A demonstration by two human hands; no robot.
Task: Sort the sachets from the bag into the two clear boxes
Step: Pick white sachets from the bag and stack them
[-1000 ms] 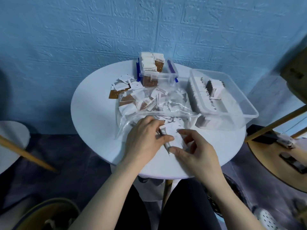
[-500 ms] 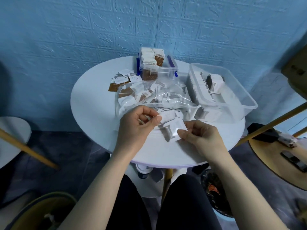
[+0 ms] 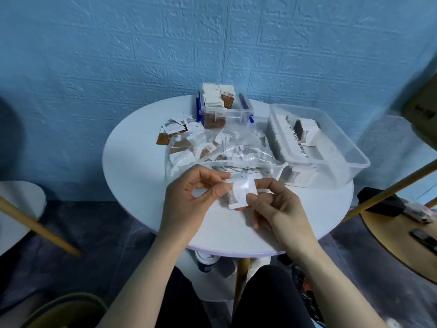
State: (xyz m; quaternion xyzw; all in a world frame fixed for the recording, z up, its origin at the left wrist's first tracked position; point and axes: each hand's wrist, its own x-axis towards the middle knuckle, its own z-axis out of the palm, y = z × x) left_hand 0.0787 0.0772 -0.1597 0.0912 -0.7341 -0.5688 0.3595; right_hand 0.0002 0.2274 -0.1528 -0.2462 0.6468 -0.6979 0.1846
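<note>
Both hands met above the near edge of the table [image 3: 132, 176]. The left hand [image 3: 189, 204] pinched a white sachet [image 3: 242, 194] with thumb and forefinger, and the right hand [image 3: 276, 209] nipped its lower corner. Just behind lay the bag [image 3: 220, 150] of sachets, the small box [image 3: 224, 112] beyond it, the big box [image 3: 331, 147] to the right.

**Both hands on one white sachet**

I see the left hand [image 3: 189, 200] and right hand [image 3: 276, 204] pinching a white sachet [image 3: 242, 194] above the desk's [image 3: 132, 171] near edge. The bag [image 3: 220, 152] lies mid-desk; small clear box [image 3: 224, 110] at the far edge, large clear box [image 3: 331, 147] at the right.
</note>
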